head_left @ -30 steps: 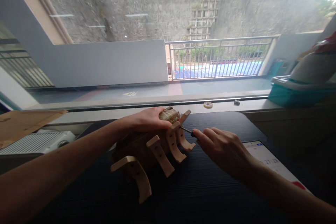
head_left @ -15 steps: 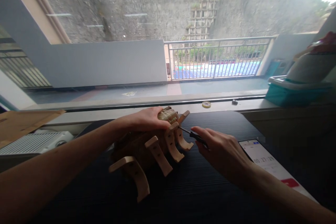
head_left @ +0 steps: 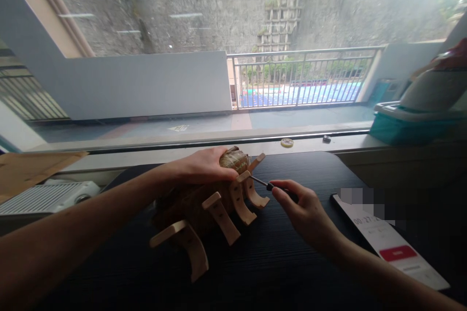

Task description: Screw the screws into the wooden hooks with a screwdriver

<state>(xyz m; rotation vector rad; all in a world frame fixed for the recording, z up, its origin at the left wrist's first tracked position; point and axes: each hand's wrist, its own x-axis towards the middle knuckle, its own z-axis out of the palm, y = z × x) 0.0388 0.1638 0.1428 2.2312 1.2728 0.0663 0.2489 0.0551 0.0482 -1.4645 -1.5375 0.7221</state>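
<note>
A dark brown, bulky piece [head_left: 184,204] lies on the table, with several curved pale wooden brackets [head_left: 199,250] with holes standing out along its near side. Its far end [head_left: 235,159] looks patterned and lighter. My left hand [head_left: 207,165] grips it from above near that end; the fingertips on the far side are hidden. In my right hand [head_left: 301,201], closed around the dark handle, is a screwdriver [head_left: 260,181]. Its thin shaft points left, and the tip meets or nearly meets the bracket [head_left: 243,176] beside my left thumb; exact contact cannot be made out.
The black table [head_left: 284,262] stands against a window sill [head_left: 255,148] bearing a yellow tape roll [head_left: 287,142] and a small dark item [head_left: 326,139]. A phone [head_left: 397,245] lies right of my right hand. Further right is a teal bin [head_left: 412,124]; at left, cardboard [head_left: 36,170] above a white radiator [head_left: 51,198].
My right hand has shifted slightly right and turned around the screwdriver handle, uncovering more of the phone. The left hand and the brown piece stay almost where they were.
</note>
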